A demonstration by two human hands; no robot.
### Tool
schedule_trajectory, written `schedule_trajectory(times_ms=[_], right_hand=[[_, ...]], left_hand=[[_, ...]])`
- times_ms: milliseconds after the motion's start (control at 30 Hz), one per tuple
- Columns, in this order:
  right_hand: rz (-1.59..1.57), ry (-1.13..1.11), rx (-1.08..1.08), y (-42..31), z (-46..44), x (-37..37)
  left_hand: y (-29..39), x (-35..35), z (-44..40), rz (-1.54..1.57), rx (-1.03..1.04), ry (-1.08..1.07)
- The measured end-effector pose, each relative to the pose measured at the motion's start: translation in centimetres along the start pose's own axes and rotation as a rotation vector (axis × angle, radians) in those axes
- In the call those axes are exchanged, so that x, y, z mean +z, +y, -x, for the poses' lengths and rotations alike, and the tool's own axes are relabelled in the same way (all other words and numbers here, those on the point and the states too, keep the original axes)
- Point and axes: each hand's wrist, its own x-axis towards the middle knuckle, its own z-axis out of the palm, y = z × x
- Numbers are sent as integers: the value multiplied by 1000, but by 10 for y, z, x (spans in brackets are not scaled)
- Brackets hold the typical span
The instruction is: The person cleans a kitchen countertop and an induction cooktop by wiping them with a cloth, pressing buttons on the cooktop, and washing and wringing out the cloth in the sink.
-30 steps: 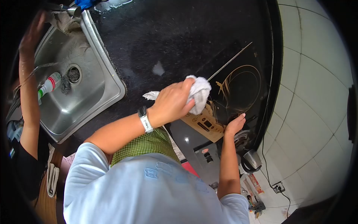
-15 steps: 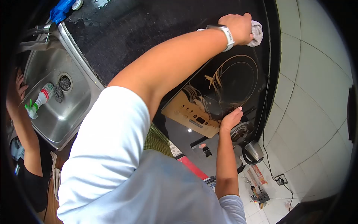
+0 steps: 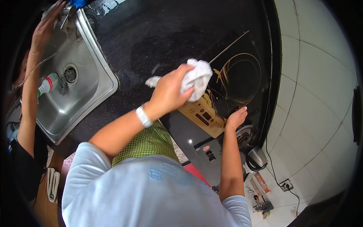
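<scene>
My left hand, with a white band at the wrist, is closed around a crumpled white cloth. A pale end of cloth also sticks out behind the hand. Hand and cloth are over the near left edge of a black induction cooktop, which has a gold control panel and gold ring markings. At the cooktop's right side, my right hand grips its edge; the fingertips show there, while the thumb is hidden.
A steel sink at left holds a spray bottle and dark scourers. Another person's hand is by the faucet. A steel kettle stands right of the cooktop, near a cable and socket on the tiled wall.
My left hand has drawn the cloth from the cooktop's far left corner back toward me. My right hand stays nearly in place. The other person's hand has risen to the faucet.
</scene>
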Motion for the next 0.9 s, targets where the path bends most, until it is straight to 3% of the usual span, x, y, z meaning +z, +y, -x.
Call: schedule_trajectory(times_ms=[167, 300, 400, 667, 900], right_hand=[[-27, 11, -36, 15, -8, 5], [-486, -137, 149, 50, -25, 12], [-656, -126, 241, 23, -9, 8], [-549, -131, 286, 21, -7, 2], [-503, -145, 200, 26, -9, 2]], left_hand=[[-17, -20, 38, 91, 7, -35], [-25, -20, 35, 172, 83, 53], [-29, -22, 40, 173, -47, -96], [-35, -27, 37, 298, -24, -141], [-22, -22, 28, 268, -97, -94]])
